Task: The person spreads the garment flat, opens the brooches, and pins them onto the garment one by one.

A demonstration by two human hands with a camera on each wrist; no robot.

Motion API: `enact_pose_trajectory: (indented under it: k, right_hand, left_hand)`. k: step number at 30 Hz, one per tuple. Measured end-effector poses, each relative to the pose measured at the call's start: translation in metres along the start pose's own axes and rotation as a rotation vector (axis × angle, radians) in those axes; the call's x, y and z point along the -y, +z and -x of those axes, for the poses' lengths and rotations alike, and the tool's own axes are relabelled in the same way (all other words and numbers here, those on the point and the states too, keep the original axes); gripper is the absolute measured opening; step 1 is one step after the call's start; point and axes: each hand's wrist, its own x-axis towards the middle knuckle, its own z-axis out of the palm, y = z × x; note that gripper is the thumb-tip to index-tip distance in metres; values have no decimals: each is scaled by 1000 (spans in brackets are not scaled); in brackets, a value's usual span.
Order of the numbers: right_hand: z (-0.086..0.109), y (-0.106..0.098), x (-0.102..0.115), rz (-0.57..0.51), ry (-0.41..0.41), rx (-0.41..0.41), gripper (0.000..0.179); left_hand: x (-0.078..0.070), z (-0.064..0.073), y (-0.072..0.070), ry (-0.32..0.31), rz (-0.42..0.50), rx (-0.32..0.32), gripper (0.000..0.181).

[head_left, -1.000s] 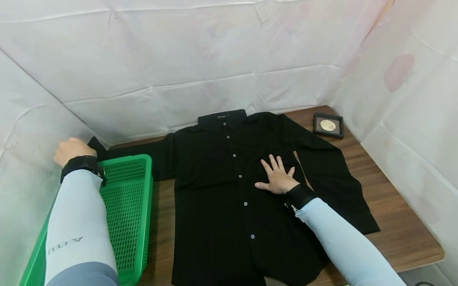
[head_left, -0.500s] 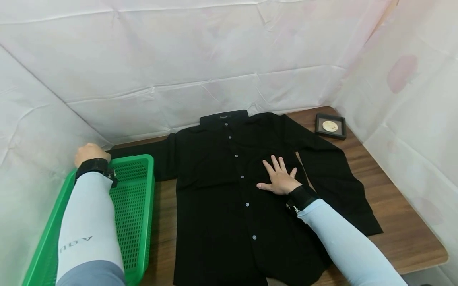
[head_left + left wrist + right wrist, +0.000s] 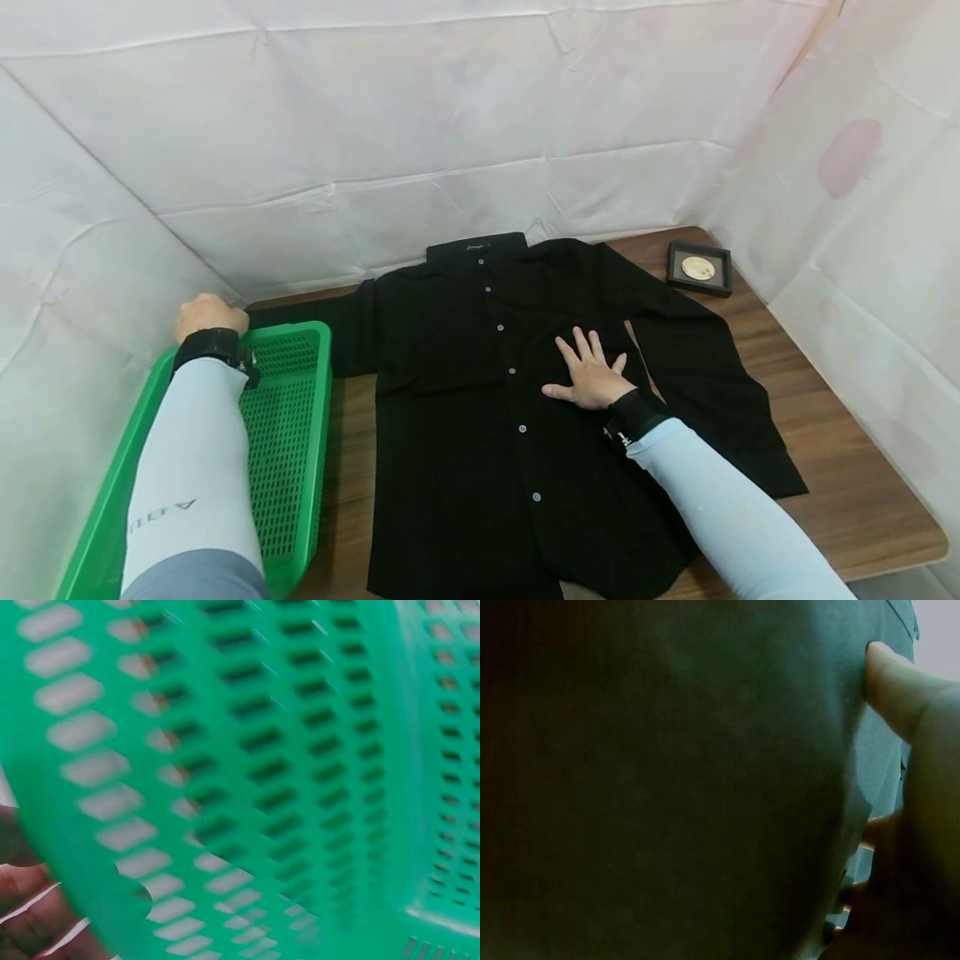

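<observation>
A black button-up shirt [image 3: 442, 400] lies spread face up on the table, its collar at the back wall. My left hand [image 3: 212, 315] grips the end of the sleeve on the left, just behind the far corner of a green plastic basket [image 3: 324, 400]. In the left wrist view, the fingers [image 3: 45, 922] show past the basket's slotted wall; the cuff is hidden there. My right hand [image 3: 592, 377] rests palm down with spread fingers on the shirt's chest, right of the button row. The thumb [image 3: 896, 682] lies on the cloth in the right wrist view.
A small dark frame with a round cream piece [image 3: 698, 268] stands at the table's back right corner. White sheeting [image 3: 450, 108] hangs behind and on both sides. The wooden table [image 3: 847, 508] ends in a rounded corner at the right.
My left hand has moved to the right towards the basket's far corner, and the raised cuff tip seen before is now hidden behind it. The right hand has stayed in place.
</observation>
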Motion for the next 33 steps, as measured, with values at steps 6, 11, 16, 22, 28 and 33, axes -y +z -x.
enact_pose_trajectory:
  k: [6, 11, 16, 22, 28, 33]
  right_hand:
    - [1, -1, 0, -1, 0, 8, 94]
    - [3, -6, 2, 31, -6, 23, 93]
    - [5, -13, 7, 78, -18, 56, 93]
    - [9, -16, 12, 79, -38, 99, 94]
    - [4, -41, 2, 93, -133, 15, 87]
    - [-15, -72, -24, 134, -207, -44, 86]
  left_hand:
    - [-45, 10, -14, 179, 29, -79, 33]
    - [-112, 30, -22, 346, 56, -85, 35]
    - [-172, 57, -5, 468, 79, -14, 36]
    - [-216, 82, 49, 533, -7, 163, 50]
    - [-222, 95, 118, 506, -107, 323, 92]
    - [-208, 94, 156, 440, -148, 370, 115]
